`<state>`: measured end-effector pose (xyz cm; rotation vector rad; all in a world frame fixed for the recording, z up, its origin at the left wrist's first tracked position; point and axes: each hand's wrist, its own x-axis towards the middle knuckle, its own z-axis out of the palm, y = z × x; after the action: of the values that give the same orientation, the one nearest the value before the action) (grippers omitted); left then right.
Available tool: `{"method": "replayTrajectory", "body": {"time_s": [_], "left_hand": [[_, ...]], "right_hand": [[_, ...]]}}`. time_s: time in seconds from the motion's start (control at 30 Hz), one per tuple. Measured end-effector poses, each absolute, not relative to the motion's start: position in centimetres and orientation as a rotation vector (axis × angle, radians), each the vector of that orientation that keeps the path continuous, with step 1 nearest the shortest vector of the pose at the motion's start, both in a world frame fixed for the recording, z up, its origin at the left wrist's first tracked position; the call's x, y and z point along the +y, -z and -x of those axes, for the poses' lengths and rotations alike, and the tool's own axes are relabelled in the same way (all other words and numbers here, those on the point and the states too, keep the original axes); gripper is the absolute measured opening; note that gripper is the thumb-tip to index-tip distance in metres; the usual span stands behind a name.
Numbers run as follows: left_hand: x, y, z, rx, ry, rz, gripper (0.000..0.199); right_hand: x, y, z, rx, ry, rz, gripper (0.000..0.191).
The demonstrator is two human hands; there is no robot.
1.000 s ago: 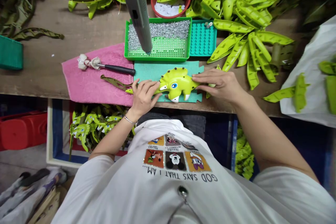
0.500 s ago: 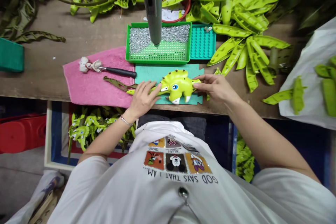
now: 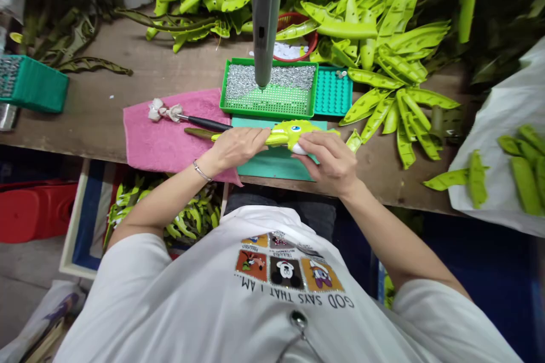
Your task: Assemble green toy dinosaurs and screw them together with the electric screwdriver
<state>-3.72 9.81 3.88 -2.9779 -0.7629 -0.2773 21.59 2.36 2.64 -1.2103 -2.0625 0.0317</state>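
Nearest, below the tabletop [image 3: 395, 181] and forward-left of the person, a white-rimmed crate [image 3: 74, 227] holds many lime-green plastic pieces [image 3: 187, 227]. Above the edge, both hands are clamped on one thing, a lime-green plastic toy with a blue eye [image 3: 293, 126], directly on the near side of the green mesh tray [image 3: 268, 114]: the left hand [image 3: 236, 147] grips its long end, the right hand [image 3: 332, 160] its white-tipped underside. Under it, also nearer than the tray, lies a turquoise foam mat [image 3: 272, 170]; whether the toy rests on it, I cannot tell. Left of the tray, a pink cloth [image 3: 145, 142] carries a black-handled tool with a cloth-wrapped head [image 3: 208, 123], its handle near the left hand. Over the tray and its silvery metal bits [image 3: 255, 76] hangs a grey cylindrical driver [image 3: 266, 28]; beyond stands a red basket [image 3: 315, 39]. The toy looks smooth and curved, so uneven finger pressure could make it roll or slip, perhaps off the near edge. A stray knuckle could also nudge the handle, and a knock to the driver could set it swinging and scatter the bits.
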Motion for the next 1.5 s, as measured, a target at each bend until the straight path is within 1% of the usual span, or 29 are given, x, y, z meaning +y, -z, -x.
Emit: {"method": "replayTrajectory", "body": {"time_s": [0.1, 0.2, 0.27, 0.33, 0.43, 0.57, 0.67, 0.77, 0.83, 0.93, 1.0, 1.1, 1.27, 1.5], "left_hand": [[10.4, -3.9, 4.5, -0.801, 0.353, 3.01, 0.043], [11.1, -3.4, 7.1, -0.946, 0.438, 2.97, 0.052], [11.6, -2.8, 9.4, -1.067, 0.503, 2.926, 0.056], [12.0, -2.1, 11.2, -1.12, 0.587, 2.907, 0.056], [12.4, -1.1, 12.3, -1.076, 0.704, 2.917, 0.055], [12.7, -0.6, 11.8, -1.087, 0.795, 2.908, 0.054], [12.8, -0.5, 11.5, -1.075, 0.868, 2.881, 0.051], [12.9, -0.4, 11.7, -1.121, 0.846, 2.901, 0.05], [12.9, -0.3, 12.2, -1.153, 0.806, 2.954, 0.054], [13.0, 0.0, 13.0, -1.147, 0.818, 3.01, 0.061], [13.0, 0.1, 13.4, -1.148, 0.846, 3.008, 0.059], [12.8, 0.2, 13.8, -1.151, 0.857, 2.999, 0.056], [11.9, 0.3, 14.0, -1.158, 0.845, 2.977, 0.06], [10.8, -0.2, 13.9, -1.125, 0.803, 2.926, 0.052]], "right_hand": [[2.8, -3.7, -21.9, -2.063, -0.068, 1.231, 0.017], [3.1, -5.3, -22.0, -2.086, -0.119, 1.263, 0.019], [3.4, -6.2, -21.3, -2.112, -0.105, 1.305, 0.02], [3.9, -6.8, -19.6, -2.145, -0.041, 1.376, 0.023], [4.9, -6.5, -16.4, -2.198, 0.08, 1.453, 0.028], [6.3, -5.1, -14.3, -2.231, 0.209, 1.476, 0.015], [6.7, -4.8, -14.4, -2.221, 0.244, 1.476, 0.018], [6.6, -5.2, -13.7, -2.24, 0.236, 1.506, 0.016], [6.7, -5.4, -12.4, -2.267, 0.24, 1.486, 0.015], [7.4, -5.0, -10.0, -2.335, 0.154, 1.316, 0.023], [8.2, -4.4, -8.9, -2.386, 0.071, 1.222, 0.024], [8.9, -3.7, -8.2, -2.413, 0.005, 1.203, 0.025], [7.7, -3.1, -7.5, -2.397, -0.003, 1.181, 0.028], [6.8, -2.8, -8.1, -2.341, -0.049, 1.183, 0.024]]}}
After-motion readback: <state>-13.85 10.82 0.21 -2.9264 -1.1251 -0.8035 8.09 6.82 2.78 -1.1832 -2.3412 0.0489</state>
